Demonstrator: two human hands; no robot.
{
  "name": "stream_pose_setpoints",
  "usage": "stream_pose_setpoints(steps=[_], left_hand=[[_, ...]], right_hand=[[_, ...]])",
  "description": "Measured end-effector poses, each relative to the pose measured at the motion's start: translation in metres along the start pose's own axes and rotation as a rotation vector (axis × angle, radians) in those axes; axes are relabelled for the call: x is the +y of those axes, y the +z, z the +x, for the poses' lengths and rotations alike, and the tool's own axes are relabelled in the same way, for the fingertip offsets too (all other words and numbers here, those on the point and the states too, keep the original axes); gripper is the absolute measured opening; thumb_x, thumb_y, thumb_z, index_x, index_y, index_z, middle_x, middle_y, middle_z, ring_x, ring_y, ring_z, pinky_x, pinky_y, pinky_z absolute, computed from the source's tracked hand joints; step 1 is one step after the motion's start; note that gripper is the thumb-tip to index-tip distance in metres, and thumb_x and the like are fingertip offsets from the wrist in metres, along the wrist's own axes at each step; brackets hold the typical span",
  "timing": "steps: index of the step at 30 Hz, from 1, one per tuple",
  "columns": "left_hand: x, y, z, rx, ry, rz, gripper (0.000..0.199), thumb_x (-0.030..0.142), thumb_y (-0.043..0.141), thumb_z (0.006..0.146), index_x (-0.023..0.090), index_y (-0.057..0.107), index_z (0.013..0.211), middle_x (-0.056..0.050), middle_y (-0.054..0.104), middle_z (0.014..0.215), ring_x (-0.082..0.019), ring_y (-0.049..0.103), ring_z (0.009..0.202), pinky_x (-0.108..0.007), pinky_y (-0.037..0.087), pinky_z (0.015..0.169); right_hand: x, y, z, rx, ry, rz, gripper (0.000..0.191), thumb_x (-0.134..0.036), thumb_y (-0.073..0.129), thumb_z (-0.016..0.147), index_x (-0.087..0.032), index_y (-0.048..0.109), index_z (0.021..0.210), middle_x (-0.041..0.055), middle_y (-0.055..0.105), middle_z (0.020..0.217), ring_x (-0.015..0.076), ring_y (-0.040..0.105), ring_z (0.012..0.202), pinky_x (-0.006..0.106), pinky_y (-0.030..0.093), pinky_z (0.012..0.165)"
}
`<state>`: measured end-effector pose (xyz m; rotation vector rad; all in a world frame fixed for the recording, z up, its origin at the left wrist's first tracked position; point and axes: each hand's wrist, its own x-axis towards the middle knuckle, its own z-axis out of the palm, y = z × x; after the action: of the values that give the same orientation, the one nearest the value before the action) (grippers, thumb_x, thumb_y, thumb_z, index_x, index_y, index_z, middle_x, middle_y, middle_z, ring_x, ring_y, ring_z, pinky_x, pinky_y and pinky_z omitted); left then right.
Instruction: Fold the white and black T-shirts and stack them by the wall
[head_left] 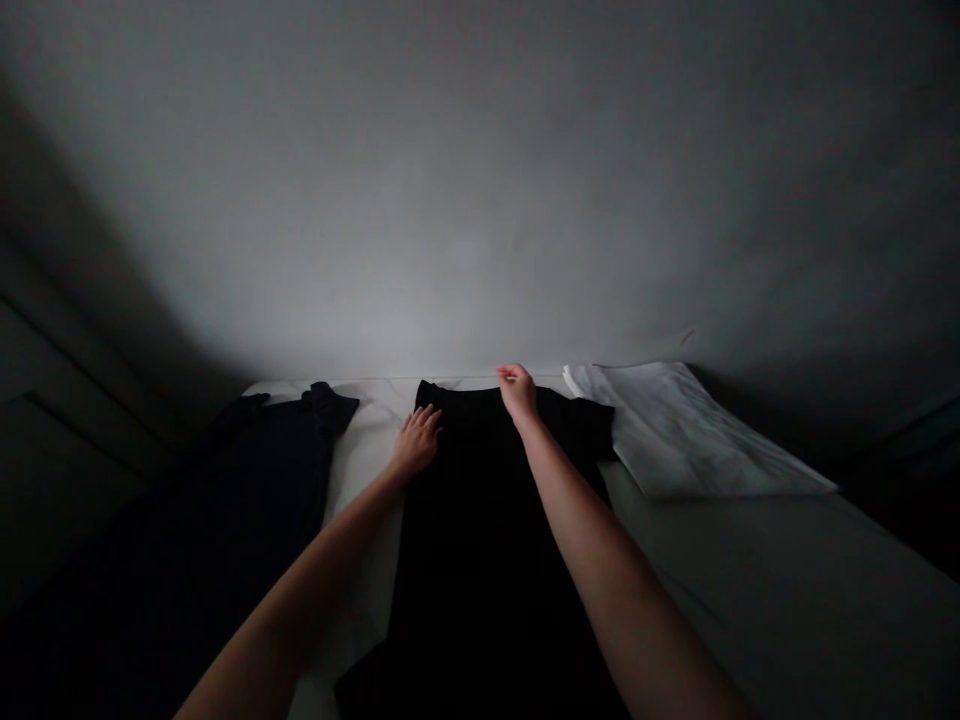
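Black shirt [480, 540] runs lengthwise from hands toward person. Left hand [418, 440] spread at left edge, gripping nothing; right hand [517, 394] curled at far edge, cannot tell if pinching.

Looking dim and underexposed overall, glowing softly grey across the middle of the wall [465, 230], darkening heavily toward both sides and lower corners, swallowing folds in the black shirt [487, 550], catching paler light on the white cloth [675, 430], softening fine detail
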<state>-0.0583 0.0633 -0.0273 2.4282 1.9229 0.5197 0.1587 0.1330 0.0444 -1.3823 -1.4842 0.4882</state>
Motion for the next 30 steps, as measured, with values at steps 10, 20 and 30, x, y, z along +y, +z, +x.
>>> stream_pose_setpoints(steps=[10,20,30], left_hand=[[0.001,-0.007,0.0,-0.085,0.051,0.047,0.055,0.024,0.038,0.098,0.031,0.039,0.153,-0.009,0.027,0.164,-0.032,0.025,0.15,-0.056,0.024,0.118],[0.004,-0.005,0.001,-0.089,0.005,-0.011,0.058,0.058,0.04,0.097,0.036,0.039,0.151,-0.007,0.027,0.164,-0.035,0.023,0.15,-0.058,0.018,0.119],[0.007,-0.009,-0.001,-0.118,0.005,0.0,0.083,0.077,0.045,0.085,0.031,0.035,0.154,-0.012,0.022,0.165,-0.039,0.019,0.151,-0.059,0.014,0.119]], right_hand=[[-0.005,0.02,-0.074,-0.649,-0.539,-0.288,0.061,0.003,0.071,0.06,-0.024,0.069,0.115,0.0024,0.07,0.107,0.0198,0.062,0.103,0.035,0.044,0.096],[-0.007,-0.023,-0.078,-0.819,-0.413,-0.31,0.018,-0.008,0.07,0.07,-0.024,0.075,0.074,-0.0009,0.069,0.083,0.0174,0.063,0.083,0.027,0.045,0.081],[0.011,0.002,-0.028,-0.324,0.082,-0.656,0.013,-0.033,0.076,0.08,-0.02,0.075,0.077,0.0087,0.075,0.084,0.0231,0.07,0.086,0.027,0.049,0.069]])
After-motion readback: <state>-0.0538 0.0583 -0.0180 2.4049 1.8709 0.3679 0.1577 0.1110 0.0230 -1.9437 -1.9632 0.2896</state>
